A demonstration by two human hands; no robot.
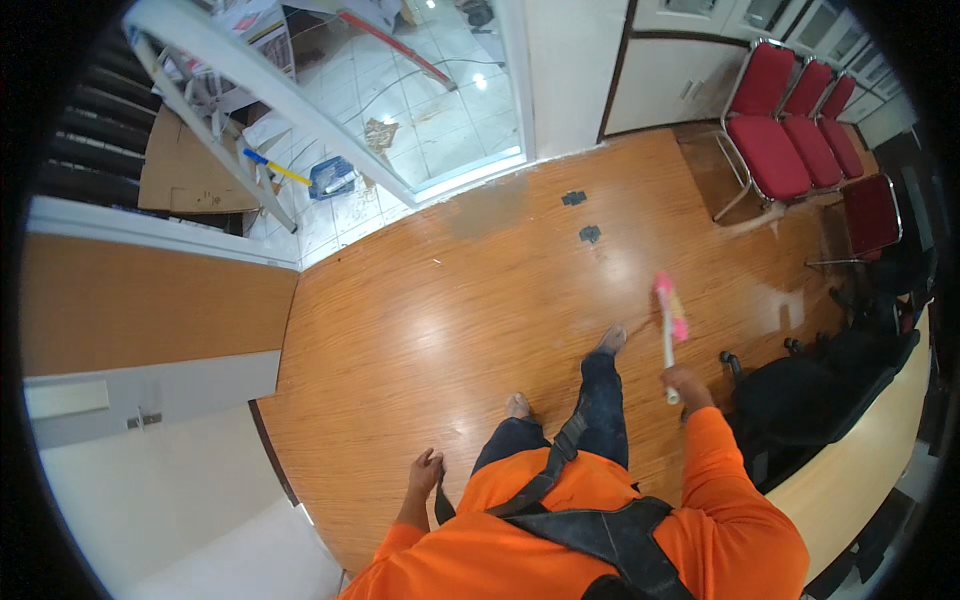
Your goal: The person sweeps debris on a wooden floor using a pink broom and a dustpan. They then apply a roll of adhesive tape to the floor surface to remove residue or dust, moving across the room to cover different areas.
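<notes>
My right hand is wrapped around the white handle of a brush. Its pink head, slightly blurred, is turned away from me above the wood-look floor. At my left side, my left hand has its fingers curled in, and a black strap runs from the fingertips down toward my orange top. Both of my feet stand on the floor between the hands.
Red chairs line the far right, with a black office chair and pale table nearer. A glass-panelled frame borders a tiled area holding a blue dustpan and cardboard. A door stands left.
</notes>
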